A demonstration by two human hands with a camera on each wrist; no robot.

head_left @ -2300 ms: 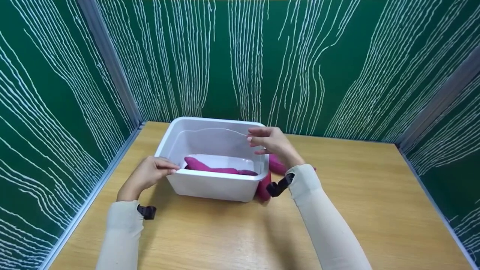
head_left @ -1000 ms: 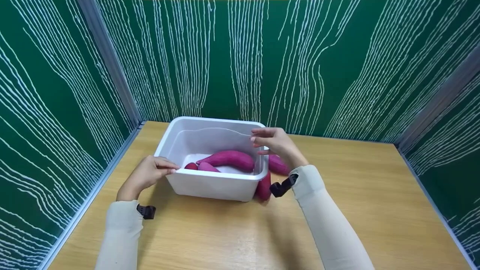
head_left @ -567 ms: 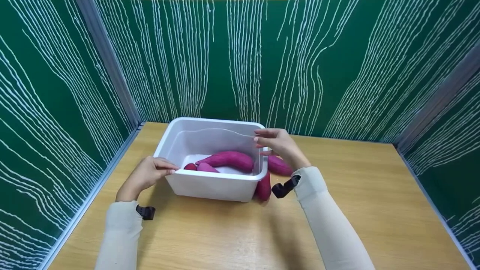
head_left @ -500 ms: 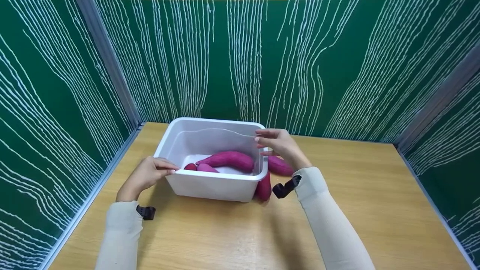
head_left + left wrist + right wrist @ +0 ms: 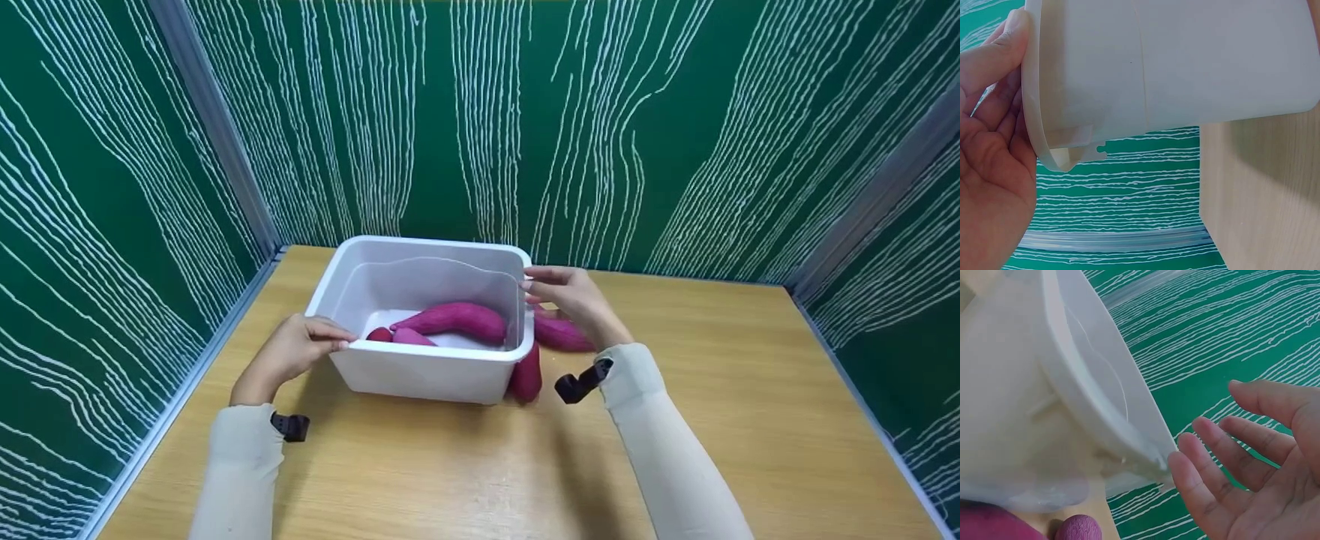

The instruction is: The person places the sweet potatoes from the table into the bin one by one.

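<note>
A white plastic bin (image 5: 424,375) stands at the back left of the table. My left hand (image 5: 289,352) pinches its front left rim, with the thumb (image 5: 994,59) on the rim in the left wrist view. Inside lie a long purple sweet potato (image 5: 461,321), a pinkish one (image 5: 412,337) and a redder one (image 5: 380,334), the last two partly hidden by the front wall. My right hand (image 5: 574,296), fingers loosely spread and holding nothing, is at the bin's right rim; whether its fingertips touch is unclear.
Outside the bin's right wall lie two more sweet potatoes: one upper (image 5: 562,334), partly behind my right hand, and one lower (image 5: 527,375). The wooden table (image 5: 712,420) meets green, white-streaked walls (image 5: 562,112) at the back and sides.
Inside the bin the sweet potatoes have shifted since the earliest frame; the long one now lies farther back. My right hand has drawn rightward from above the bin. My left hand stays put.
</note>
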